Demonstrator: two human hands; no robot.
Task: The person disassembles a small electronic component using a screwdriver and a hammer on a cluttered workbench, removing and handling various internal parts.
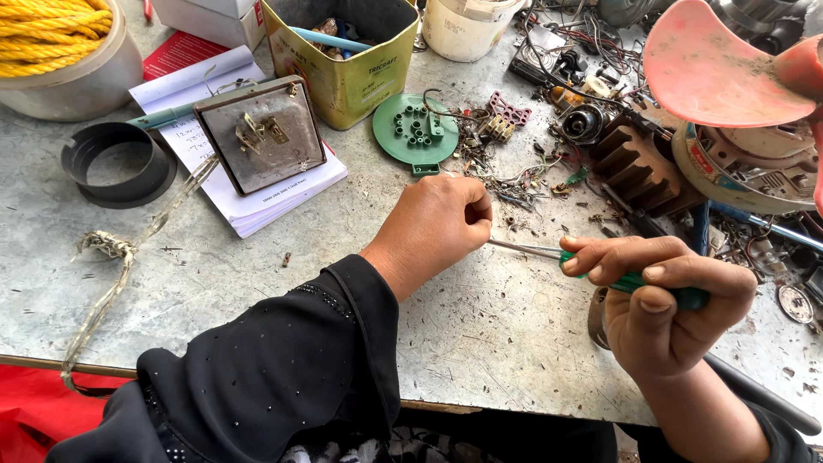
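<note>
My right hand (664, 300) grips the green handle of a screwdriver (634, 281), its metal shaft pointing left. My left hand (441, 225) is closed in a fist at the shaft's tip, pinching something too small to make out. Both hands hover just above the worn grey metal worktop (283, 291). My left arm wears a black sleeve. A green round plastic plate (414, 129) with small sockets lies just beyond my left hand, beside loose wires and small parts.
A square metal switch plate (260, 133) rests on a white notepad. A black ring (116, 161), a tub of yellow rope (60, 43), a yellow-green tin (343, 64), a pink fan blade (720, 64) over a motor and a frayed cord (111, 283) surround the work spot.
</note>
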